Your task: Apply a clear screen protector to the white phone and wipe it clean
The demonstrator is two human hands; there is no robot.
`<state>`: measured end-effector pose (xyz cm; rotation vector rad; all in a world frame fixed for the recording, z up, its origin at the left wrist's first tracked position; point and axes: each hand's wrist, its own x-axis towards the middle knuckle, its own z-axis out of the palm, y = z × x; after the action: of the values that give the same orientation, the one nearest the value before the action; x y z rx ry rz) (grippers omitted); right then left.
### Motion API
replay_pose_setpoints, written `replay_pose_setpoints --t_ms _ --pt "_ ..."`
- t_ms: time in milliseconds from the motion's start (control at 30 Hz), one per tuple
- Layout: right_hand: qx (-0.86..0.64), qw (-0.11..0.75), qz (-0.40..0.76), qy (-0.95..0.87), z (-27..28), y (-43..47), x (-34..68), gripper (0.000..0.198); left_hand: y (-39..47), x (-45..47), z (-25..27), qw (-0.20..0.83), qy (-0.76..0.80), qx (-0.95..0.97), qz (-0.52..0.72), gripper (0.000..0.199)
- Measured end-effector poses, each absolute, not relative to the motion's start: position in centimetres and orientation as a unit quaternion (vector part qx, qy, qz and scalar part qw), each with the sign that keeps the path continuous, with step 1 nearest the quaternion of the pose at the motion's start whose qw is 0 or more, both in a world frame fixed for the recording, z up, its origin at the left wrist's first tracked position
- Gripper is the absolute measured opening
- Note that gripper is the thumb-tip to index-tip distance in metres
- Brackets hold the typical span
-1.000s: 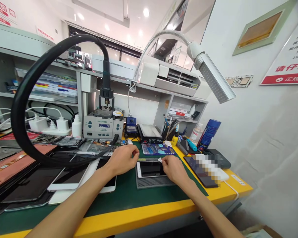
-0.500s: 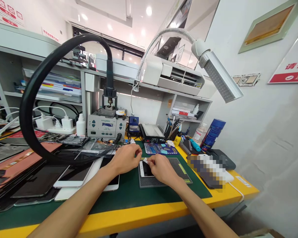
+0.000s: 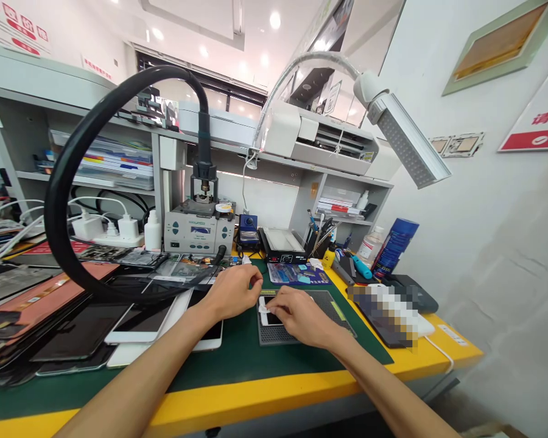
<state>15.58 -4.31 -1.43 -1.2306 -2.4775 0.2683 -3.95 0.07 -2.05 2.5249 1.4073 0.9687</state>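
A white-framed phone [image 3: 270,319] with a dark screen lies face up on a grey textured mat [image 3: 278,336]. Over it, my right hand [image 3: 301,313] pinches a small white wipe [image 3: 262,306], which touches the glass near the phone's left end. My left hand [image 3: 237,293] hovers just left of the phone, its fingers curled in; whether anything is between them is hidden. The right hand covers the phone's right part.
Several phones and screens [image 3: 139,319] crowd the left, under the loop of a black hose [image 3: 57,201]. Behind stand a hot-air station [image 3: 198,228], a heating plate [image 3: 283,243] and a tool holder [image 3: 319,237]. A pixelated item [image 3: 386,316] lies right.
My right hand and the wipe have moved slightly towards me, from the phone's far left corner down along its left end. My left hand holds almost the same pose.
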Motion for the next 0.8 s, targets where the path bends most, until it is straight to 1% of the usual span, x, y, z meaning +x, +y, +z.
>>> replay_pose_setpoints --t_ms 200,367,533,800 --pt "-0.431 0.196 0.147 -0.868 -1.0 -7.1 16.5 0.027 0.1 -4.1 -2.1 0.05 0.459 0.828 0.319 0.017" --pt "-0.493 0.207 0.178 -0.826 0.4 -7.0 18.4 0.025 0.1 -4.1 -2.0 0.061 0.454 0.831 0.316 0.019" --pt "-0.544 0.207 0.147 -0.8 0.4 -4.6 19.8 0.026 0.1 -4.1 -1.9 0.064 0.455 0.829 0.321 0.019" --pt "-0.56 0.204 0.051 -0.801 -2.5 -2.4 18.5 0.025 0.3 -4.2 -2.1 0.058 0.453 0.828 0.326 0.018"
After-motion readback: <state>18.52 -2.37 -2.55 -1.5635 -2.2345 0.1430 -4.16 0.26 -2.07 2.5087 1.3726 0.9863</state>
